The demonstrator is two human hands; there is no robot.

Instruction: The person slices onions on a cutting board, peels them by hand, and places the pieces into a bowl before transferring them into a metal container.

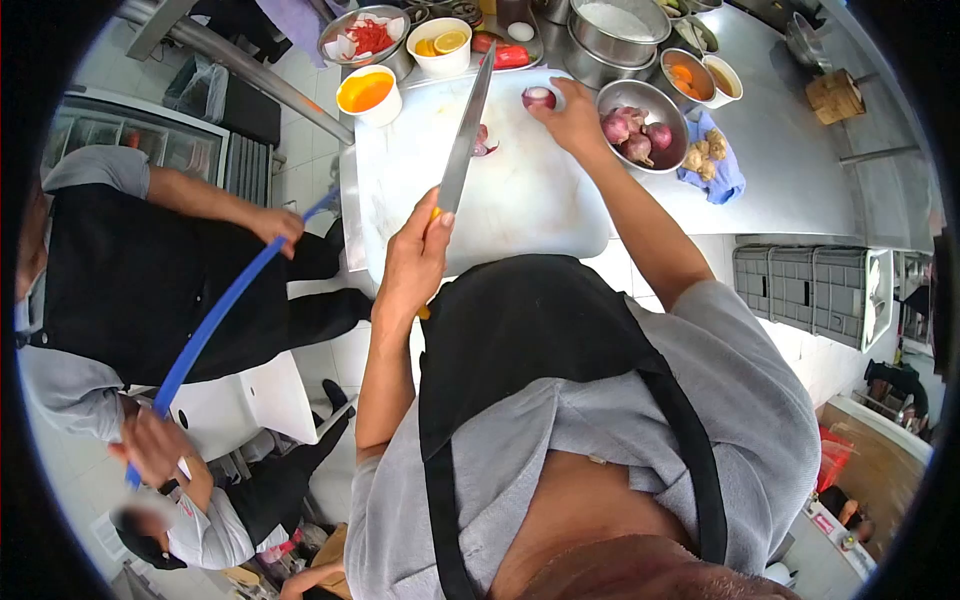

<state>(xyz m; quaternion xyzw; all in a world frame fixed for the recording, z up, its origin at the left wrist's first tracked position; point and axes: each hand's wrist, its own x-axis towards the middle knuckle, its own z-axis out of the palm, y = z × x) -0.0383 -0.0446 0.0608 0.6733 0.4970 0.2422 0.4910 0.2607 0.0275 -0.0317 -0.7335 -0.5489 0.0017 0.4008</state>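
Note:
My left hand (415, 250) is closed around the yellow handle of a large kitchen knife (468, 150). Its long blade points up and away over a white cutting board (400, 205). At the far right part of the board, my right hand (575, 118) grips a red onion (538, 98) that shows a pale face. Onion skin scraps (484, 143) lie left of it, partly behind the blade. Just right of my right hand stands a metal bowl (683, 150) of whole red onions (640, 132).
Behind the board stand white tubs with orange liquid (366, 92) and lemon slices (440, 45), plus red chillies (505, 56). Stacked metal pans (608, 65) are at the back. Ginger (708, 150) rests on a blue cloth (724, 185). At left, a co-worker holds a blue strip (210, 325).

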